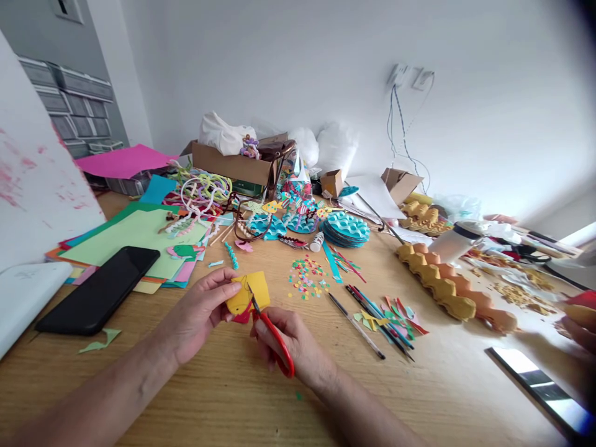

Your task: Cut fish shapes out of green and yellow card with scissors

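Note:
My left hand (205, 304) pinches a yellow piece of paper (261, 285) with a dark drawn outline on it. My right hand (288, 341) grips red-handled scissors (284, 354), their blades at the yellow paper and pointing up and left. Just below the yellow paper a bit of red paper (241, 318) shows; what holds it is partly hidden. Beyond the hands lies a scatter of small coloured paper dots (307, 276). A turquoise twisted strip (231, 256) rests behind the yellow paper.
Left are a black phone (100, 288) and stacked coloured paper (125, 242). Pencils (379, 316) and paper scraps (405, 316) lie right, near egg-carton strips (437, 282). Turquoise wavy discs (345, 230) sit behind. Another person's hand (580, 332) appears at the right edge, above a second phone (535, 385).

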`<state>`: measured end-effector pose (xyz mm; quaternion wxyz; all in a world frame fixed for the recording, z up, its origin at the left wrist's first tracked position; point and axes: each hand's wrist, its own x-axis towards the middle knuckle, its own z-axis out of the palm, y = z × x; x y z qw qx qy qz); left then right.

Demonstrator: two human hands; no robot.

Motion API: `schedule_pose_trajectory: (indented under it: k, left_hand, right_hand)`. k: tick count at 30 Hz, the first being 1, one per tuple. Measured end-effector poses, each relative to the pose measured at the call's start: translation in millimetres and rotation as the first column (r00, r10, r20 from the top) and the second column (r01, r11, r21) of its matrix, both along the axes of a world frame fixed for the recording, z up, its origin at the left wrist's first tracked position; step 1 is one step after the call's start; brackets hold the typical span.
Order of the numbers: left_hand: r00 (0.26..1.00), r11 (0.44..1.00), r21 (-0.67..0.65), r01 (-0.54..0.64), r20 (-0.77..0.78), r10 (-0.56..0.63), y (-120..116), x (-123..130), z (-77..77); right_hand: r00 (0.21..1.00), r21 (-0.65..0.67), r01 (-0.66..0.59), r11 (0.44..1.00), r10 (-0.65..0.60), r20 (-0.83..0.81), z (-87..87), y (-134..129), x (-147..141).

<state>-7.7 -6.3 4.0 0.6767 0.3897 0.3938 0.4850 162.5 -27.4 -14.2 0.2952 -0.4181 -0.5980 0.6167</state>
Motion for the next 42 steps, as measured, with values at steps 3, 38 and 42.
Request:
schedule_pose_trajectory:
  k: [3,38,42]
  left_hand:
    - [0.999,0.999,0.019,0.032,0.03,-0.033,-2,2,-0.3]
    - [0.95,0.993,0.106,0.058,-0.311,-0.022,-4,2,6.8]
    - [0.971,0.998,0.022,0.061,-0.232,-0.054,-5,2,4.1]
  right_hand:
    - [1.0,-0.027,0.008,1.0,-0.009,-0.027,0.3,0,-1]
    - [0.996,-0.061,-0.046,0.997,0.041,-0.081,-3.8,2,-1]
    - [0.996,-0.052,-0.048,0.998,0.044,-0.078,-3.1,1,-1]
